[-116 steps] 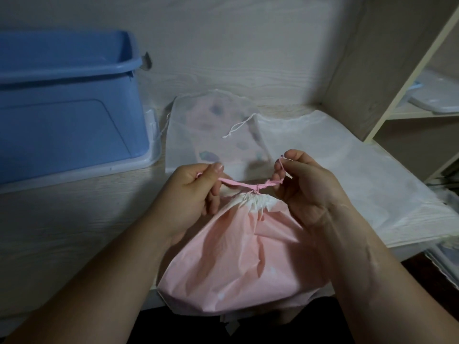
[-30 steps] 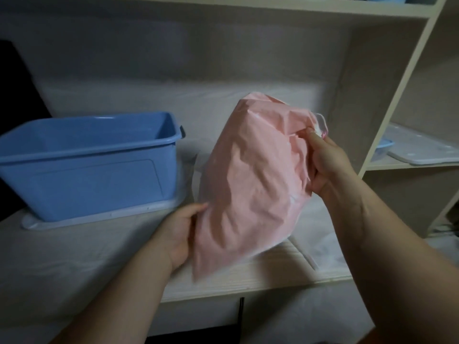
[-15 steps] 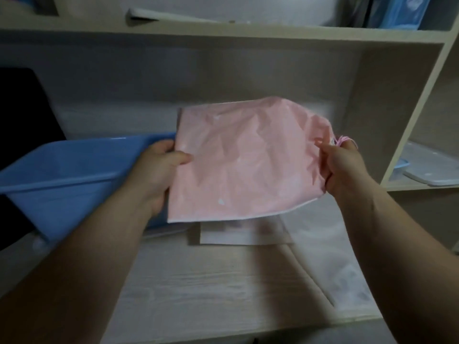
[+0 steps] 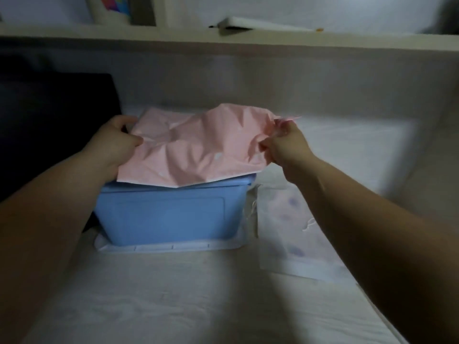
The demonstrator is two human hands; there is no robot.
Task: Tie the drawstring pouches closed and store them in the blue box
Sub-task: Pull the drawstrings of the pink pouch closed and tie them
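Both hands are closed on the pouch (image 4: 198,150): the left hand (image 4: 116,142) grips its edge at the left of the box (image 4: 171,214), the right hand (image 4: 285,145) pinches the gathered neck at the right. The pouch is held spread over the box, not yet inside. If released so, it may be caught on the rim and slide off. 1 white pouch (image 4: 293,232) is seen right of the box.
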